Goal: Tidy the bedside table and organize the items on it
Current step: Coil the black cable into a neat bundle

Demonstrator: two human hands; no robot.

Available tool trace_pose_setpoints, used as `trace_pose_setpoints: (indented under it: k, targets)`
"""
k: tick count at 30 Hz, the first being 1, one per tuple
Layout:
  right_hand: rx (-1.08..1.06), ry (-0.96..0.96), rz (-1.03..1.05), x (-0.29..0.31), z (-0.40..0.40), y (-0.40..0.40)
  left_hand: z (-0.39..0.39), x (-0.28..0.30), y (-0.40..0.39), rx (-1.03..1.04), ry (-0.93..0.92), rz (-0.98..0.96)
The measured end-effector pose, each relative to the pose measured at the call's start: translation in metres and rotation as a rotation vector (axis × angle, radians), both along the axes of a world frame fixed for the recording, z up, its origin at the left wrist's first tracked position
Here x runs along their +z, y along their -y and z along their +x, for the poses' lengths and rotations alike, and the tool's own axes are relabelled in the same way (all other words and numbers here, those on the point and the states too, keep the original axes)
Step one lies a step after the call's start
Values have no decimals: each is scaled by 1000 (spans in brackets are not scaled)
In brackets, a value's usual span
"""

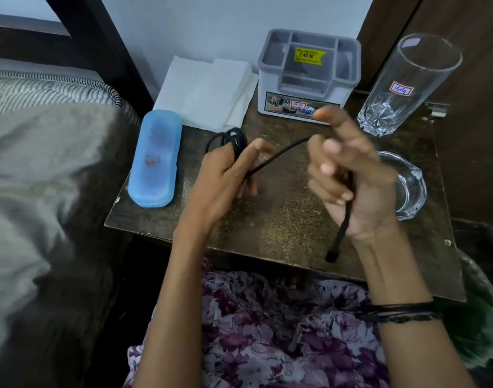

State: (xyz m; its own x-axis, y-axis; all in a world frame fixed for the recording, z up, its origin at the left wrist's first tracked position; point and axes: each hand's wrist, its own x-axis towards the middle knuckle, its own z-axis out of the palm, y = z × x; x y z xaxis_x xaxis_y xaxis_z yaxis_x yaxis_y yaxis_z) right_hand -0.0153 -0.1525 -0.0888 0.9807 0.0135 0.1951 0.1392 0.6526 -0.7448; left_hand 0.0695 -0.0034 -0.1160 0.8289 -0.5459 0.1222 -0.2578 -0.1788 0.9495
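Note:
A black cable (279, 155) runs between both hands above the dark bedside table (281, 228). My left hand (223, 175) holds several coiled loops of it around its fingers. My right hand (354, 177) grips the loose stretch, whose plug end hangs below the palm. On the table lie a blue plastic case (155, 158) at the left, folded white tissues (206, 91) at the back, a grey and white organizer box (309, 77), a tall clear glass (408, 85) and a glass ashtray (408, 186) partly hidden behind my right hand.
A bed with grey bedding (43, 177) borders the table on the left. A white wall stands behind the table and a dark wooden door (469, 51) at the right. My floral-clothed lap (281, 331) lies under the table's front edge.

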Motion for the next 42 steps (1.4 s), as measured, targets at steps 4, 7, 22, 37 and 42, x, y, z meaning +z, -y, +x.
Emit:
trace_pose_setpoints:
  k: [4, 7, 22, 37, 42]
  targets:
    - [-134, -28, 261, 1, 0, 8, -5, 3, 2, -261, -203, 39]
    - [-196, -93, 286, -1, 2, 10, -12, 4, 10, -426, -356, -12]
    - [-141, -426, 178, -12, 16, -13, -21, 20, 8, -606, -999, -1625]
    - [65, -140, -753, -16, 9, -34, 13, 7, -7, 295, -723, -1024]
    - [-54, -104, -750, -16, 9, -30, 5, 9, 4, 173, -589, -713]
